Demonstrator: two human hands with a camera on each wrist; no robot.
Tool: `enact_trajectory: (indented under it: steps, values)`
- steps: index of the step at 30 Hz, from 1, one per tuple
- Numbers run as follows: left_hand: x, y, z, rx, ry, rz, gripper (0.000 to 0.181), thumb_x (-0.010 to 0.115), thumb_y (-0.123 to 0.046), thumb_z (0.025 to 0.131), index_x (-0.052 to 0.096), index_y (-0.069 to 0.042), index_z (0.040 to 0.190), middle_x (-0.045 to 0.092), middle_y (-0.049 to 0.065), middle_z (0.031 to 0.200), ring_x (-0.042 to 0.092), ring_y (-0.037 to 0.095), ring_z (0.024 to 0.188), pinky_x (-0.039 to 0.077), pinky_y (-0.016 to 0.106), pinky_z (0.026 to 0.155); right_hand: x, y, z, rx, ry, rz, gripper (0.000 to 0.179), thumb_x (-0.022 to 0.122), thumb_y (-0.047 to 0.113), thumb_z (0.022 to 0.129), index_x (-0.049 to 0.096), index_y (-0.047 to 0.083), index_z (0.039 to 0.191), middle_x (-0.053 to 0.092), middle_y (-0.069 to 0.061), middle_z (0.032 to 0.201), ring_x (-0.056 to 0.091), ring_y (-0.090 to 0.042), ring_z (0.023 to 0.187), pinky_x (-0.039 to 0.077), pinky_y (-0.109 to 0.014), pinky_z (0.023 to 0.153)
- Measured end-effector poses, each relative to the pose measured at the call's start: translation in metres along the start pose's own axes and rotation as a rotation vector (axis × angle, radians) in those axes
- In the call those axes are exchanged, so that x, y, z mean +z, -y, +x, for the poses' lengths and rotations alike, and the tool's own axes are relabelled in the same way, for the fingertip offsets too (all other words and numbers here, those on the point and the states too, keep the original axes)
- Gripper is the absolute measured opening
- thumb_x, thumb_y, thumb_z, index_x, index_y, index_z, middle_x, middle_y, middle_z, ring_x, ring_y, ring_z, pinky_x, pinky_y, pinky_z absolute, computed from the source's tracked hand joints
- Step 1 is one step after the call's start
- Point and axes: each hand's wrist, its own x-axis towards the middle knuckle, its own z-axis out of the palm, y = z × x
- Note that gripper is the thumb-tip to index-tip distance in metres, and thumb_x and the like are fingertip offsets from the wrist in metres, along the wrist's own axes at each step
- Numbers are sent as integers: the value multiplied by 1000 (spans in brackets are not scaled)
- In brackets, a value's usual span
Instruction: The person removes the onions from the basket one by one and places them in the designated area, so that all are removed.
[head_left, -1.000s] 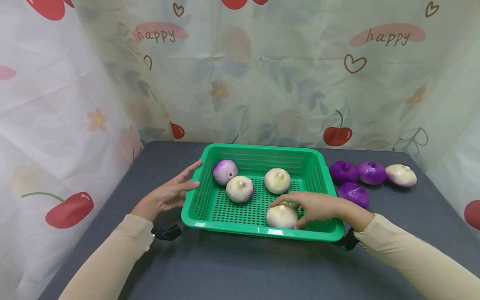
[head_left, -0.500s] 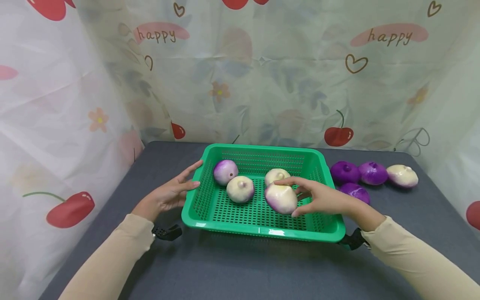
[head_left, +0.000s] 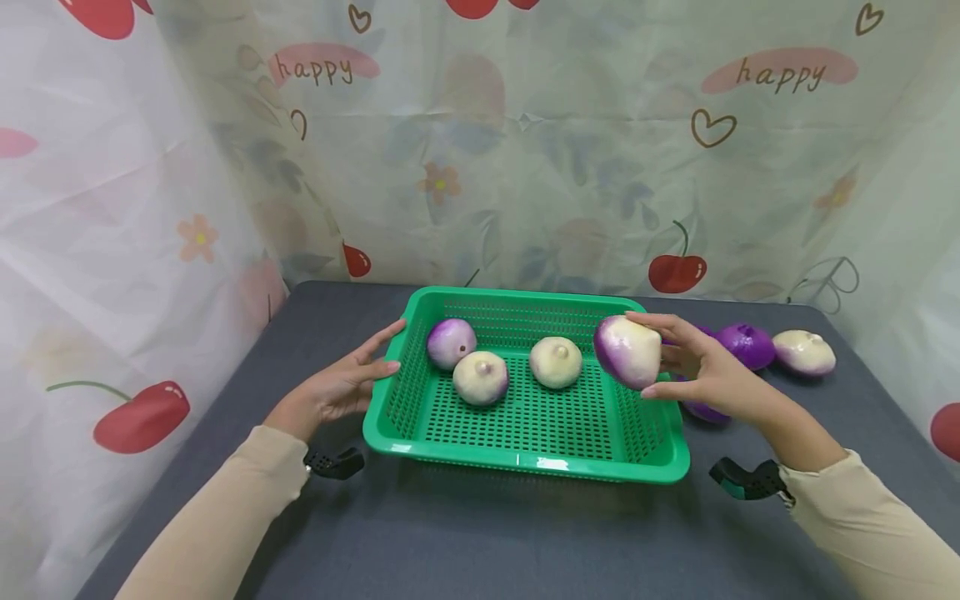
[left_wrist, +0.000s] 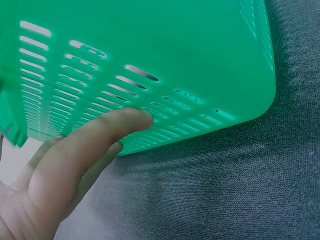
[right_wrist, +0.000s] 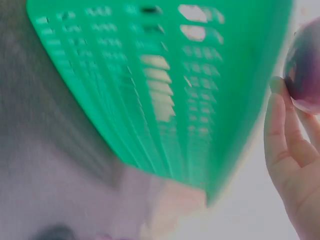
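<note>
My right hand (head_left: 708, 367) pinches a purple-and-white onion (head_left: 626, 352) between thumb and fingers, up over the basket's right side. In the right wrist view, part of this onion (right_wrist: 306, 70) shows at the fingertips, at the right edge. The green plastic basket (head_left: 517, 460) has slotted walls and holds three pale onions: one purplish (head_left: 452, 344) at the left, a cream one (head_left: 481, 378) beside it, another cream one (head_left: 556, 362) further right. My left hand (head_left: 337, 387) rests against the basket's left side, its fingers on the outer wall (left_wrist: 185, 55) in the left wrist view.
On the dark grey table (head_left: 480, 533), right of the basket, lie several onions, including a deep purple one (head_left: 745, 346) and a cream one (head_left: 804, 352). My right hand partly hides others. A printed curtain (head_left: 517, 192) hangs behind and at both sides.
My right hand has lifted the purple-and-white onion from the basket's front right and carried it up and to the right, over the rim. The left hand and basket stay in place.
</note>
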Motion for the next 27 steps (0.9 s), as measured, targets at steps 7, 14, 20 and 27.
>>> enact_trajectory:
  steps: [7, 14, 20, 27]
  values:
    - [0, 1, -1, -3, -4, -3, 71, 49, -14, 102, 11, -47, 152, 13, 20, 159, 55, 39, 121, 49, 61, 90, -27, 5, -32, -56, -110, 86, 86, 60, -28, 77, 28, 3, 150, 36, 2, 148, 55, -5, 119, 54, -21, 88]
    - [1, 1, -1, 3, -1, -3, 71, 48, -14, 102, 11, -47, 152, 13, 20, 159, 55, 39, 121, 49, 61, 90, -43, -1, -65, -2, -263, 120, 86, 56, -32, 76, 26, 1, 150, 37, -1, 144, 56, -2, 118, 55, -18, 82]
    - [0, 1, -1, 4, 3, -10, 71, 48, -13, 103, 11, -47, 152, 13, 19, 159, 55, 39, 122, 49, 61, 90, -50, -15, -93, 94, -427, 111, 86, 60, -29, 76, 32, 8, 149, 40, 6, 138, 57, 4, 113, 53, -12, 79]
    - [0, 0, -1, 8, 11, -4, 70, 48, -13, 103, 11, -48, 152, 12, 19, 159, 54, 40, 123, 48, 61, 90, -56, -35, -121, 311, -533, -296, 90, 71, -11, 80, 27, 19, 153, 31, -1, 143, 48, 17, 101, 46, -2, 76]
